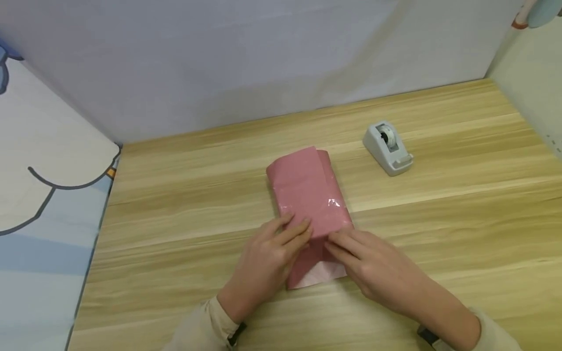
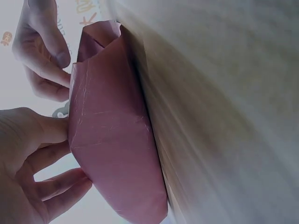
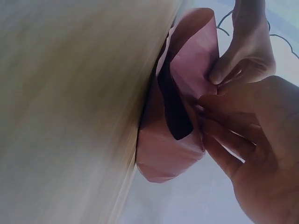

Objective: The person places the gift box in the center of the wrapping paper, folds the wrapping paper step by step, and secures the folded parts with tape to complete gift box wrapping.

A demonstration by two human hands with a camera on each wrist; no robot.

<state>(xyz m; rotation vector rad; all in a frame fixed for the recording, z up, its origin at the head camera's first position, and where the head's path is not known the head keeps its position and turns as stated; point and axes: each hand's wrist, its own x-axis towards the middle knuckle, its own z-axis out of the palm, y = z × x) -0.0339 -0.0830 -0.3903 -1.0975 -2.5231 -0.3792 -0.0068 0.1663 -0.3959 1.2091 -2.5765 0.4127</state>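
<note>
A pink paper-wrapped package (image 1: 307,195) lies lengthwise on the wooden table, its near end loose with folded paper showing a paler inner side. On its upper face rest the fingers of my left hand (image 1: 265,258), fairly straight, near the left edge. My right hand (image 1: 373,265) pinches the paper at the fold near the package's right edge, thumb close to the near opening and fingers on top. The right wrist view shows the gaping end flap (image 3: 180,112) below those fingers, with a dark gap inside. What the paper wraps is hidden.
A grey tape dispenser (image 1: 388,148) with a roll of clear tape stands beyond the package to the right. Behind the wooden table (image 1: 184,214) rises a pale wall (image 1: 246,63), and a panel with cartoon drawings (image 1: 57,161) borders the left side.
</note>
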